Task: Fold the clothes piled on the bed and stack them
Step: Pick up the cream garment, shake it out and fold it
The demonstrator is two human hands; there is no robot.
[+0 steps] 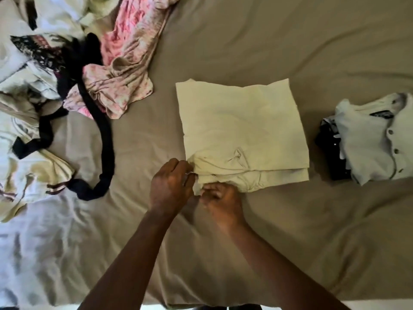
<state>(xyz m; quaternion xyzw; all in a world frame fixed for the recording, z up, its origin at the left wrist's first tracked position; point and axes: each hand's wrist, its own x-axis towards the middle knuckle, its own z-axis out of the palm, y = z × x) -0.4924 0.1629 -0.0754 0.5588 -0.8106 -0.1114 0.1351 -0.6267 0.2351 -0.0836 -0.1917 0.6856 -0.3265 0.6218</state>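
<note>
Pinching cream garment (241,121), bunched end nearest, long axis left-right: left hand (171,184), right hand (220,198).

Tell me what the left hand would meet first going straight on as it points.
The folded cream garment: the left hand seems to pinch its near-left corner, fingers aimed up-right across it.

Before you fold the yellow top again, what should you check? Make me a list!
1. Left hand and right hand grip the near corner of the yellow top: ok.
2. Top lies smooth: not ok, its near edge is bunched.
3. Sleeves tucked in: cannot tell.
4. Unfolded pile lies apart from it: ok.
5. Folded stack sits apart at the right: ok.
</note>
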